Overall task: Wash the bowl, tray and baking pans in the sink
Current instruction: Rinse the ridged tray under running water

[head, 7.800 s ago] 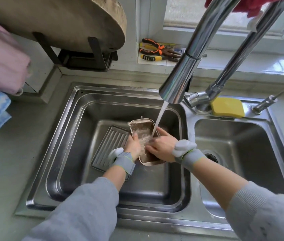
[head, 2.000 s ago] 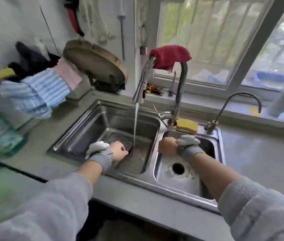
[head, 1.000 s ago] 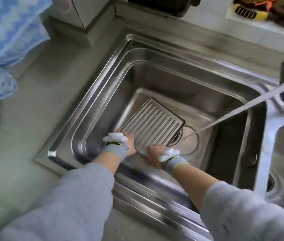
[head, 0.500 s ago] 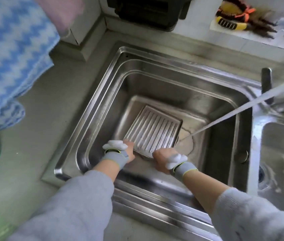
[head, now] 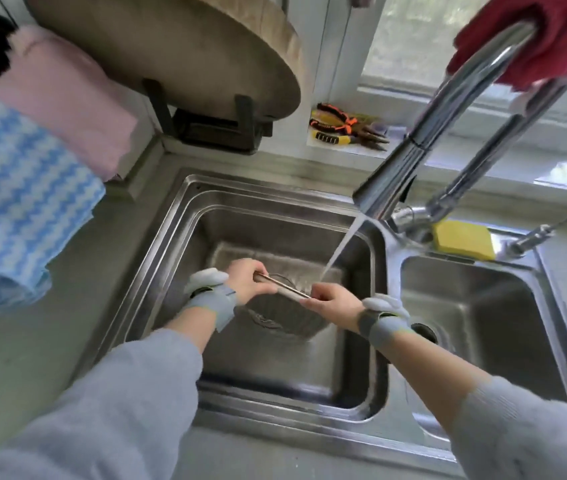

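A ribbed metal tray (head: 285, 320) is lifted off the bottom of the left sink basin (head: 167, 244) and tilted, blurred by motion. My left hand (head: 247, 280) grips its upper rim on the left. My right hand (head: 334, 303) grips the same rim on the right. Water (head: 341, 244) runs from the faucet spout (head: 389, 181) and lands at the tray's far side, just beyond my right hand. No bowl or baking pan shows in this view.
The right basin (head: 465, 323) lies beside it, with a yellow sponge (head: 462, 239) on the ledge behind. A round wooden board (head: 171, 46) stands on a rack at the back. Blue (head: 25, 188) and pink cloths (head: 67, 105) hang at left. Pliers (head: 344, 128) lie on the sill.
The tray lay flat on the basin floor with both hands at its near edge. Now both hands have raised and tilted it under the stream. The small pan held earlier is gone from view.
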The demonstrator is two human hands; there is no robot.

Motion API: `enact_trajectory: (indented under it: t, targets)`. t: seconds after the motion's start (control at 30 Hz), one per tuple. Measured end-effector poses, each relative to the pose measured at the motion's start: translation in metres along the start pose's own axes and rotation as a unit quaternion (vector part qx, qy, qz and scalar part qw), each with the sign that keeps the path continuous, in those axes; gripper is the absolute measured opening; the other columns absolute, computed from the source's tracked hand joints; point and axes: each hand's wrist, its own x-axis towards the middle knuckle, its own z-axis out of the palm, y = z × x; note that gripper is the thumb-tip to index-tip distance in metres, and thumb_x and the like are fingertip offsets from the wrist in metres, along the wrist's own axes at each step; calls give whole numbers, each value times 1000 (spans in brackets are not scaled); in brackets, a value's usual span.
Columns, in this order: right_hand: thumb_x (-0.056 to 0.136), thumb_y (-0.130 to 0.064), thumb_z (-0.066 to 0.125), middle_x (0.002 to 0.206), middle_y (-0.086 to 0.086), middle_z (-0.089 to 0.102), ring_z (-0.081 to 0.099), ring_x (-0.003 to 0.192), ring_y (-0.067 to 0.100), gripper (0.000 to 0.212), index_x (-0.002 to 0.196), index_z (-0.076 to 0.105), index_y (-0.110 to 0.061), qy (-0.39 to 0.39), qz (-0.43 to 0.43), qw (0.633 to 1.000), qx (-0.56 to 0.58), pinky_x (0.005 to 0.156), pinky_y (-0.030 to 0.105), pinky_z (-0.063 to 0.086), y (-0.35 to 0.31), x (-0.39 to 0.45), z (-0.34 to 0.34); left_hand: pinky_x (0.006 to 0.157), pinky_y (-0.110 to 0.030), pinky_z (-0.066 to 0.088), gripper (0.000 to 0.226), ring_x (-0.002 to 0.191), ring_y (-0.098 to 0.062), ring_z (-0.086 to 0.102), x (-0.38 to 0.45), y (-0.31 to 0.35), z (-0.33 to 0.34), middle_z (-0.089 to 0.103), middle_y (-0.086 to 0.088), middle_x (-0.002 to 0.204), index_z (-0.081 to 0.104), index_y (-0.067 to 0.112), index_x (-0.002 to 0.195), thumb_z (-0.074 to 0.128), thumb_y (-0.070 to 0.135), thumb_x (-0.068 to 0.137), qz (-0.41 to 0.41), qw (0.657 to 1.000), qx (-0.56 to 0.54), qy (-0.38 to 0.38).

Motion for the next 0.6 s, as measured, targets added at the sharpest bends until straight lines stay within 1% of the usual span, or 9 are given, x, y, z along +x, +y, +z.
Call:
enact_trajectory:
  t: [0.07,0.13,0.2,0.23,0.3,0.33,0.4,0.5,0.6]
  targets:
    - [88,-32,64,59,-5,41,40,63,15,39,61,39,-19,0,-7,1000,-6,59,29,31,7,-3,-6,63,-18,27,29,89,-17,59,0,25,8,70,-7,97,71,12,95,77,33,75,22,999,14,-24]
    - [88,-29,63,62,-3,43,43,67,17,34,63,42,-18,4,-23,999,-22,61,30,33,12,-4,-10,67,-20,31,26,88,-16,58,2,47,16,69,-5,96,71,15,93,76,33,76,42,998,34,-44]
    - [89,-23,60,70,2,51,47,71,18,20,75,54,-12,16,-41,999,-9,65,32,36,13,-3,-9,78,-21,39,25,99,-18,59,8,57,21,65,-5,105,71,15,99,73,30,79,57,998,13,-13]
    - [90,-21,59,75,4,53,48,73,19,15,84,58,-7,29,-41,999,11,68,34,39,19,-4,-8,89,-22,41,28,109,-19,58,11,63,26,61,-6,115,68,15,108,71,26,82,62,998,-20,18]
    - [92,-19,58,75,5,51,46,73,20,19,87,56,-1,72,-28,994,78,71,37,41,27,-1,-5,109,-27,33,48,128,-22,47,15,68,33,44,-10,142,49,13,136,61,22,90,48,990,-110,77]
    - [92,-20,57,72,5,48,44,71,20,21,82,53,-2,96,-8,987,132,69,37,40,29,0,-5,114,-30,28,56,134,-22,41,15,72,37,35,-9,150,35,15,145,55,24,94,28,986,-145,73]
    - [92,-25,55,68,4,43,41,70,20,27,70,46,-13,125,36,959,251,67,38,36,30,8,-5,118,-32,20,60,141,-20,31,14,81,52,26,-5,156,16,22,152,43,32,99,-6,980,-200,26]
    - [89,-28,54,71,8,43,42,75,21,20,71,47,-19,140,63,904,400,69,36,37,18,22,-9,119,-27,12,54,145,-15,22,8,101,80,22,-1,157,16,22,152,30,37,102,-25,937,-349,-18]
    - [95,-15,49,69,8,42,42,70,18,20,76,47,-13,148,49,859,487,64,30,39,0,19,-19,118,-35,22,55,140,-20,32,10,111,97,35,-7,151,27,21,149,26,46,100,-80,876,-476,-5]
